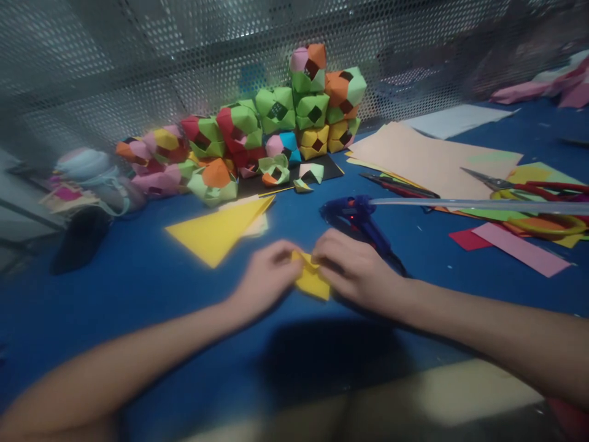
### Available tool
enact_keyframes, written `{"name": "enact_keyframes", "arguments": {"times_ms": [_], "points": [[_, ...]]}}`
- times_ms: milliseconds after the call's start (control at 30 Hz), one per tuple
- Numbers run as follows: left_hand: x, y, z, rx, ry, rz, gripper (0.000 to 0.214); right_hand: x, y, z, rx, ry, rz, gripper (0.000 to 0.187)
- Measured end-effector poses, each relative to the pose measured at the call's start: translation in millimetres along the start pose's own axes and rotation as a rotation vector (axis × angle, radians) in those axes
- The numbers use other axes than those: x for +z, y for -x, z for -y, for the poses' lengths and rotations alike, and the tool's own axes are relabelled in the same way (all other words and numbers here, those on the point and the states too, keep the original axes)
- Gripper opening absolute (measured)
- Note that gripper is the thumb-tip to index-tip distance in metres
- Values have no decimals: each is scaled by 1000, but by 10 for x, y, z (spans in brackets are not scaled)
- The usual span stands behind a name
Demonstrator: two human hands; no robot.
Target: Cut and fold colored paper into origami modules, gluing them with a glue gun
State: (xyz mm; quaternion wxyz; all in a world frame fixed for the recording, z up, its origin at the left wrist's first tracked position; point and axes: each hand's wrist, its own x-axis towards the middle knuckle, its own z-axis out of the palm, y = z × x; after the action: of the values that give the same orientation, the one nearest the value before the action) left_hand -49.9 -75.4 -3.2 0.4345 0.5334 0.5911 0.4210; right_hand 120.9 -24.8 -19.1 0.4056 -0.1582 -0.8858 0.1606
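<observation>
Both my hands meet over a small folded piece of yellow paper [311,283] lying on the blue table [138,282]. My left hand [267,276] pinches its left edge with fingers curled. My right hand [354,270] presses and grips its upper right part, fingers closed on it. A yellow paper triangle [216,233] lies just beyond my left hand. A blue glue gun [359,218] lies right behind my right hand.
A pile of coloured folded paper cubes [276,129] stands at the back against a perforated metal screen [138,61]. Sheets of coloured paper [427,159], scissors [519,184] and a pink strip [519,248] lie to the right. A dark object [80,239] sits at left.
</observation>
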Motion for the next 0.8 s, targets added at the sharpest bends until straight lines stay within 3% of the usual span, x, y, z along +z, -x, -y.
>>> {"name": "enact_keyframes", "arguments": {"times_ms": [200,333,467,600,800], "points": [[-14,-6,6,-1,13,11,7,-14,19,-13,-8,54,34,14],[-37,-25,10,-3,33,30,6,-5,9,-23,28,-29,15,11],[-52,-39,30,-8,52,51,6,-13,-19,-2,211,-108,6,6],[-62,-42,52,5,41,65,8,-37,-55,41,439,-149,85,4],[-52,-19,46,23,-4,70,8,-46,-76,92,535,-225,84,14]]}}
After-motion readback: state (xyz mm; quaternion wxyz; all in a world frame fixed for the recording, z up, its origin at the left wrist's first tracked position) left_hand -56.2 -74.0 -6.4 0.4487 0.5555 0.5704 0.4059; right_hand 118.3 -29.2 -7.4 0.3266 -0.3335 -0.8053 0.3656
